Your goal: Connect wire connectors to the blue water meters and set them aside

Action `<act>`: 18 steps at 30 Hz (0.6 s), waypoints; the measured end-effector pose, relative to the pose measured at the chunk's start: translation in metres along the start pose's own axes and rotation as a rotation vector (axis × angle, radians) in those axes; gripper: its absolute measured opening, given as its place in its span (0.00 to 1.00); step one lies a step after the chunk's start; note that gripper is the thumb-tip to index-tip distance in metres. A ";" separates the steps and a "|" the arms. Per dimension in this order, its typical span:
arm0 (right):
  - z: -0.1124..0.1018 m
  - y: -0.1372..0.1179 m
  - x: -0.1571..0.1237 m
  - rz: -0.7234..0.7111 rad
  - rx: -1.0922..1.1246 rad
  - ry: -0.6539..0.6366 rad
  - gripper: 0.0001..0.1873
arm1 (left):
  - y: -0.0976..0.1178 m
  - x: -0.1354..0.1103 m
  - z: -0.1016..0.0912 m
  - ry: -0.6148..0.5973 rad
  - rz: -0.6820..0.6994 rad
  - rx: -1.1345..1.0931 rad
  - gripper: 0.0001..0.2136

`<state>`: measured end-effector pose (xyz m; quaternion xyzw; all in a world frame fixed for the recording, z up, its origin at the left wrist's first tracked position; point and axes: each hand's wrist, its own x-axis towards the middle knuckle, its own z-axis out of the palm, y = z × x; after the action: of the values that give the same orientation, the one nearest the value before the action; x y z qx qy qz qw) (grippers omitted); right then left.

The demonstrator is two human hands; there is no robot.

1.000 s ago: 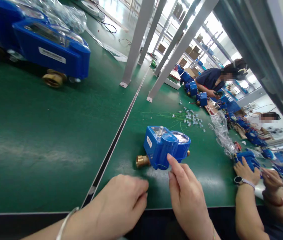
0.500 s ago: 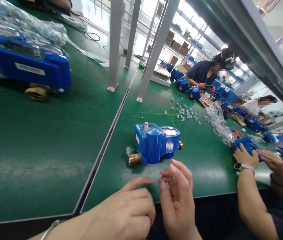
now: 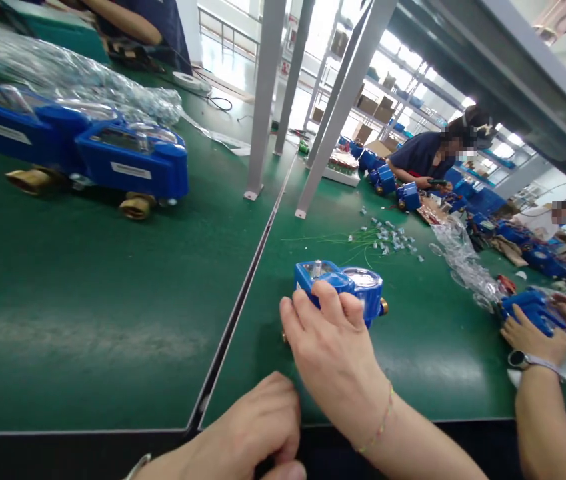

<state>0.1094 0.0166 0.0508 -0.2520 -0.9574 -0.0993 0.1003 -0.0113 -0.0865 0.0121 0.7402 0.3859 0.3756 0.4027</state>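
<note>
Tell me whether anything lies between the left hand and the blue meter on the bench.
Yes: the right hand grips the blue meter from its near side and so sits between it and the left hand, curled at the near edge of the green mat. Nothing else shows between them.

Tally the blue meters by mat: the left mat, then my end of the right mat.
Left mat, blue meters: 2
Right mat, near end, blue meter under the right hand: 1
Total: 3
</note>
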 end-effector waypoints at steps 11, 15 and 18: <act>-0.004 0.009 -0.042 0.451 0.598 0.321 0.18 | -0.007 0.005 0.003 0.248 -0.156 -0.087 0.09; 0.012 0.009 -0.070 0.865 1.195 0.397 0.12 | -0.002 0.021 -0.001 0.308 -0.206 -0.008 0.09; 0.019 0.006 -0.078 1.064 1.682 0.483 0.13 | 0.001 0.035 -0.002 0.341 -0.182 0.075 0.08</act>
<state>0.1762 -0.0102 0.0146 -0.4657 -0.4353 0.6136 0.4659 0.0019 -0.0554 0.0221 0.6423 0.5276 0.4431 0.3358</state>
